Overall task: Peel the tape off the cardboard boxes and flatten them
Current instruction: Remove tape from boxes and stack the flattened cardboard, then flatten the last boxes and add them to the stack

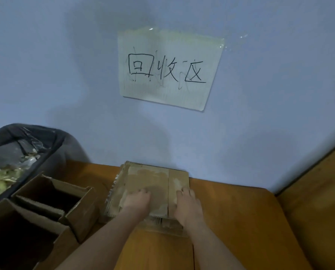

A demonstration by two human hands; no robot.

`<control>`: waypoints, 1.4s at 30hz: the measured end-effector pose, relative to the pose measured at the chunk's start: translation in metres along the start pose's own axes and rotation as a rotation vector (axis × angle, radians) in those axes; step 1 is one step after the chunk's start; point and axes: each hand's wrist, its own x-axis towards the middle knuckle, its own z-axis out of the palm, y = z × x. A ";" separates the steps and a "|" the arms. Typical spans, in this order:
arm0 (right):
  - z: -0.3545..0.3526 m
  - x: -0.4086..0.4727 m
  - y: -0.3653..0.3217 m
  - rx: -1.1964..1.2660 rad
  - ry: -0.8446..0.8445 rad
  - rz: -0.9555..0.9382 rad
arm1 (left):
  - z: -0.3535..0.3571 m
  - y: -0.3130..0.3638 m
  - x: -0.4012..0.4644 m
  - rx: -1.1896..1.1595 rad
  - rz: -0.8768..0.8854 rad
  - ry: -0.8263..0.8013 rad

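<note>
In the head view, both hands lie on a stack of flattened cardboard (149, 184) that sits on the orange-brown wooden surface (231, 211), pushed against the blue wall (65, 65). The left hand (137, 201) rests palm down on the left part of the top sheet, with its fingers straight and pointing to the wall. The right hand (186, 203) rests palm down on the right part, across a fold line in the sheet, also with fingers straight and close together. Neither hand grips anything; both are flat on the cardboard.

To the left of the stack stand two open cardboard boxes, touching each other: one (65, 199) just beside the stack, and a second one (22, 236) nearer to the camera. Behind them is a bin (51, 152) with a black bag, holding yellowish scraps (1, 180). On the wall above the stack a sheet of paper (168, 69) with handwritten characters is fixed with clear tape.
</note>
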 end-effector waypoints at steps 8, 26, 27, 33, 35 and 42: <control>-0.094 -0.062 -0.015 -0.043 0.138 -0.016 | -0.097 0.005 -0.070 -0.050 0.068 0.200; -0.213 -0.193 -0.027 -0.108 0.348 -0.064 | -0.196 0.049 -0.217 0.084 0.157 0.445; -0.215 -0.198 -0.028 -0.111 0.354 -0.069 | -0.198 0.048 -0.223 0.087 0.148 0.449; -0.224 -0.221 -0.040 -0.138 0.372 -0.102 | -0.207 0.039 -0.257 0.079 0.103 0.471; -0.226 -0.229 -0.045 -0.151 0.379 -0.108 | -0.209 0.035 -0.269 0.088 0.097 0.476; -0.244 -0.253 -0.087 -0.178 0.410 -0.101 | -0.220 -0.004 -0.310 0.189 0.127 0.503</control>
